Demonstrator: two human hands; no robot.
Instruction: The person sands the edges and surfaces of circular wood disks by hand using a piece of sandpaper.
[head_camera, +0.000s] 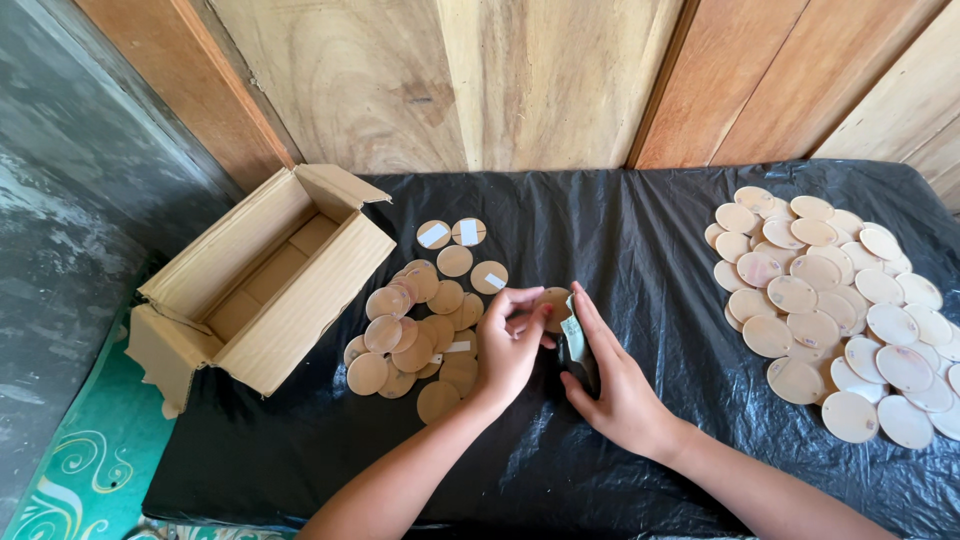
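Head view. The left hand (508, 345) pinches a round tan disc (555, 305) between thumb and fingertips, its grip closed on the disc's near edge. The right hand (618, 385) has its grip closed around a small roll of pale tape (573, 335), fingers extended along its side; the roll's exact shape is partly hidden by the palm. Disc and tape meet at the centre of the worktop (640, 250), which is covered in black plastic sheeting, and the two hands are touching or just beside each other.

The disc appears thin, flat, stiff and light. It would be best held by the rim, as it is now, which leaves the face free. The sheeting looks slick, so a loose disc could slide.

To the left of the hands lies a heap of similar brown discs (415, 335), several of them bearing a white strip. Beyond this heap an open cardboard box (265, 280) sits on its side. Well apart on the right lies a larger spread of paler discs (840, 310), overlapping. A wooden wall (560, 80) backs the worktop.
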